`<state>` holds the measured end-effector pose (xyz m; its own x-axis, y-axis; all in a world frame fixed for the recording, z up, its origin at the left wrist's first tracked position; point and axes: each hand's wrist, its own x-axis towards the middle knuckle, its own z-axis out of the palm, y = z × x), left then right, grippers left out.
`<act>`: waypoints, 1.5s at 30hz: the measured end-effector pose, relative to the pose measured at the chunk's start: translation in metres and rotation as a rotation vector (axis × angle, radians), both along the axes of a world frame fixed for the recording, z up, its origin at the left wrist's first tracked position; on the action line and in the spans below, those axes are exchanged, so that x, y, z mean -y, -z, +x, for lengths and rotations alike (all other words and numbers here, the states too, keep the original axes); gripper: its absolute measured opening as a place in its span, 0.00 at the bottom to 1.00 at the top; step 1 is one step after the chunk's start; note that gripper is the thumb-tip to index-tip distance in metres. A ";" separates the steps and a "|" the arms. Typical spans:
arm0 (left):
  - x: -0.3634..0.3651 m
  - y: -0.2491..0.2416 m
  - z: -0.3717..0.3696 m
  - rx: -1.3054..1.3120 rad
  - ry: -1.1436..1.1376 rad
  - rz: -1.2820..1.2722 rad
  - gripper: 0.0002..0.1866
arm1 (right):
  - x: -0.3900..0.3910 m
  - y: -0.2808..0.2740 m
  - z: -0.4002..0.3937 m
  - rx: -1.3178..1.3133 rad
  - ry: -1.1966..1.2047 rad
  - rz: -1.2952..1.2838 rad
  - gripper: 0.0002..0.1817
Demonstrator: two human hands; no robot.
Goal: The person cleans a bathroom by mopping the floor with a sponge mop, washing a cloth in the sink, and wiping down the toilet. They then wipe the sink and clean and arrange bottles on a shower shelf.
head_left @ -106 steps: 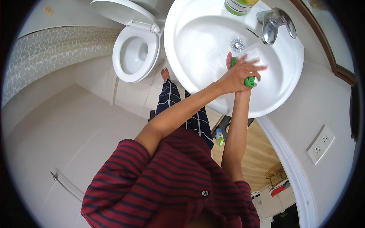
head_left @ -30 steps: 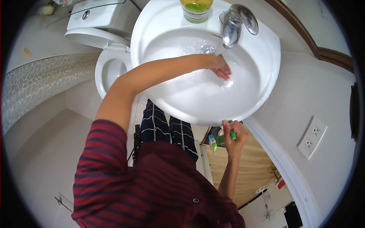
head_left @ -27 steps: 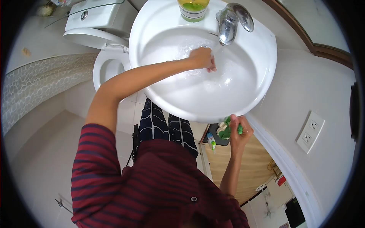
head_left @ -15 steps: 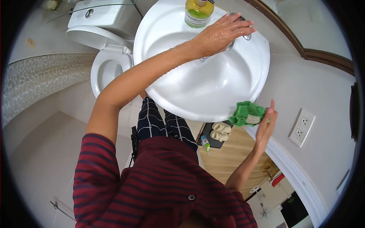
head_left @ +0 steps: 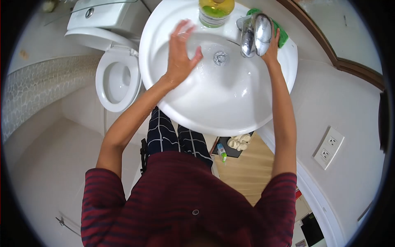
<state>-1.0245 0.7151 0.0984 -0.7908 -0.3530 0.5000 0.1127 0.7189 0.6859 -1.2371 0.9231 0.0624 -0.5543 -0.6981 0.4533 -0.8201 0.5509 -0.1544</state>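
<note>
There is one white sink [head_left: 193, 111], one shiny tap [head_left: 256, 34], one green cloth [head_left: 281, 36], one soap bottle [head_left: 216, 11] and one toilet [head_left: 116, 78]. The left hand [head_left: 181, 53] is over the bowl with its fingers spread wide, holding nothing. The right hand [head_left: 272, 45] presses the cloth on the sink rim behind the tap. The tap hides most of that hand, so I cannot tell how its fingers sit. The bottle top is cut off. A moment ago the cloth was down by the front edge of the sink, and the left hand was on the tap.
</note>
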 end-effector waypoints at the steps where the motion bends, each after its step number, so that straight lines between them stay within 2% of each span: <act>1: 0.000 -0.004 -0.013 -0.068 -0.094 0.137 0.41 | -0.014 0.001 -0.009 -0.032 -0.067 -0.006 0.25; 2: 0.005 -0.010 -0.023 -0.002 -0.159 0.136 0.44 | -0.039 0.003 0.003 0.004 0.070 0.083 0.26; 4: 0.003 -0.023 -0.047 -0.030 -0.162 0.221 0.47 | -0.065 -0.012 0.008 0.014 0.311 0.230 0.27; 7: 0.018 -0.022 -0.072 -0.169 -0.053 0.271 0.42 | -0.122 -0.012 0.057 0.150 0.512 0.153 0.28; 10: 0.031 -0.004 -0.085 0.029 0.127 0.306 0.42 | -0.157 -0.003 0.137 0.245 0.666 -0.018 0.26; 11: 0.033 -0.009 -0.084 0.068 0.165 0.352 0.43 | -0.156 -0.003 0.166 0.249 0.685 -0.053 0.26; 14: 0.048 -0.014 -0.083 0.233 0.262 0.389 0.49 | -0.117 -0.030 0.253 0.303 0.902 0.071 0.26; 15: 0.055 0.000 -0.092 0.175 0.239 0.186 0.49 | -0.101 -0.036 0.268 0.326 0.958 0.075 0.25; 17: 0.064 -0.015 -0.085 0.175 0.288 0.265 0.45 | -0.073 -0.067 0.290 0.750 1.009 0.079 0.21; 18: 0.068 -0.022 -0.079 0.151 0.305 0.294 0.41 | -0.051 -0.072 0.302 0.896 0.834 -0.286 0.19; 20: 0.085 -0.063 -0.052 0.140 0.162 0.332 0.41 | 0.009 -0.107 0.293 0.930 0.558 -0.296 0.20; 21: 0.095 -0.087 -0.038 0.137 0.096 0.347 0.41 | 0.039 -0.116 0.276 0.773 0.493 -0.373 0.20; 23: 0.120 -0.120 -0.016 0.034 0.179 0.476 0.40 | 0.093 -0.128 0.226 0.514 0.391 -0.469 0.25; 24: 0.129 -0.136 -0.005 0.128 0.160 0.454 0.40 | 0.115 -0.117 0.195 0.390 0.317 -0.468 0.27; 25: 0.138 -0.150 0.006 0.223 0.134 0.432 0.40 | 0.133 -0.096 0.159 0.222 0.261 -0.343 0.26; 27: 0.151 -0.154 0.021 0.334 0.106 0.393 0.41 | 0.172 -0.035 0.092 0.090 0.521 -0.189 0.32; 30: 0.163 -0.137 0.036 0.364 0.103 0.442 0.40 | 0.234 0.006 0.087 0.090 0.871 -0.300 0.32; 32: 0.166 -0.133 0.038 0.356 0.114 0.580 0.39 | 0.252 0.013 0.150 0.120 0.481 -0.321 0.29; 34: 0.165 -0.133 0.039 0.358 0.099 0.490 0.38 | 0.242 -0.001 0.196 0.331 0.236 -0.207 0.30; 35: 0.168 -0.132 0.039 0.358 0.086 0.439 0.38 | 0.232 0.009 0.181 0.348 0.155 -0.397 0.29; 36: 0.171 -0.130 0.042 0.356 0.094 0.436 0.38 | 0.217 0.013 0.152 0.128 0.235 -0.293 0.27; 37: 0.172 -0.127 0.045 0.360 0.103 0.435 0.39 | 0.196 0.015 0.112 0.043 0.251 -0.295 0.28; 38: 0.173 -0.124 0.047 0.357 0.111 0.434 0.39 | 0.187 -0.006 0.086 0.019 0.504 -0.093 0.30; 39: 0.175 -0.116 0.049 0.368 0.093 0.416 0.40 | 0.184 0.015 0.060 0.045 0.658 -0.167 0.34; 42: 0.169 -0.119 0.045 0.337 0.111 0.486 0.39 | 0.224 0.012 0.098 -0.006 0.702 -0.053 0.36; 44: 0.163 -0.121 0.041 0.291 0.124 0.434 0.38 | 0.245 0.022 0.154 0.041 0.481 -0.087 0.31; 45: 0.162 -0.122 0.039 0.261 0.128 0.406 0.37 | 0.241 0.017 0.156 0.057 0.434 -0.048 0.28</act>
<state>-0.9853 0.5533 0.2209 -0.9210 -0.3700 0.1219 -0.0303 0.3801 0.9245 -1.0807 0.6820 0.0457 -0.8166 -0.3741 0.4396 -0.5037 0.8338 -0.2262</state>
